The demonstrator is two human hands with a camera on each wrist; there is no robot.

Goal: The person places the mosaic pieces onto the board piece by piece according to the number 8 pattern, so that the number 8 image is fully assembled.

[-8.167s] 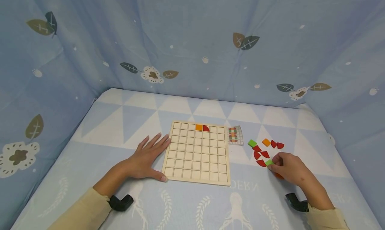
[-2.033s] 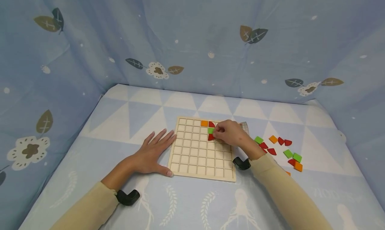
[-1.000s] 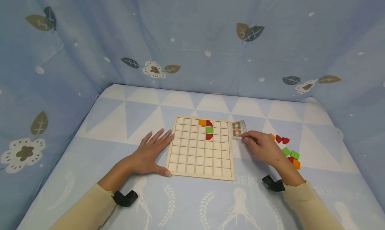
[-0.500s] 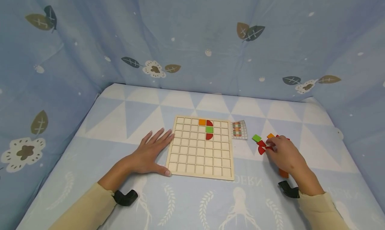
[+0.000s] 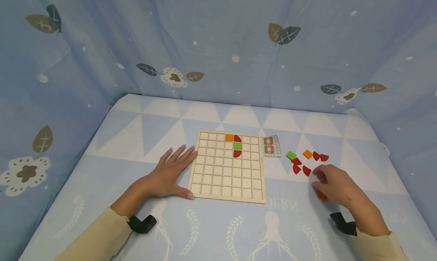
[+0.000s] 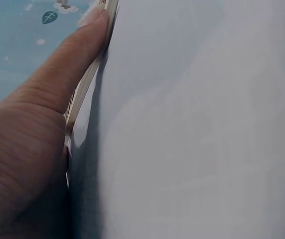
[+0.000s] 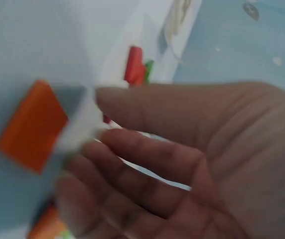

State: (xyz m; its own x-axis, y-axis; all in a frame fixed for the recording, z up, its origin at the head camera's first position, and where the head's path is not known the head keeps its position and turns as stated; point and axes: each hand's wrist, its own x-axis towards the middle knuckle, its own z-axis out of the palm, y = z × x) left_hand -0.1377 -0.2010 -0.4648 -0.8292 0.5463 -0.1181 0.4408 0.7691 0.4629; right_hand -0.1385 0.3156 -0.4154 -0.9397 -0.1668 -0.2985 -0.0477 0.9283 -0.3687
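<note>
My left hand (image 5: 167,173) lies with spread fingers along the left side of a pale wooden grid board (image 5: 218,181), thumb at its near left corner. In the left wrist view the thumb (image 6: 58,69) runs along the board's edge. In the grid's upper rows sit an orange square (image 5: 229,137), a red quarter-circle (image 5: 237,139), a green square (image 5: 237,145) and another red quarter-circle (image 5: 237,153). My right hand (image 5: 336,185) hovers over loose pieces with fingers loosely bent, thumb and fingertips apart and nothing between them. An orange piece (image 7: 33,127) lies beside its fingers in the right wrist view.
A small pattern card (image 5: 271,146) lies at the board's right edge. Further right are a loose green square (image 5: 291,155), an orange square (image 5: 307,154) and several red quarter-circles (image 5: 306,171). More pieces are partly hidden under my right hand. A patterned cloth curtain (image 5: 218,56) surrounds the table.
Since the oldest frame, a green square and a second red quarter-circle have been set on the board. My right hand has moved from the board rightward to the loose pieces; the left stays put.
</note>
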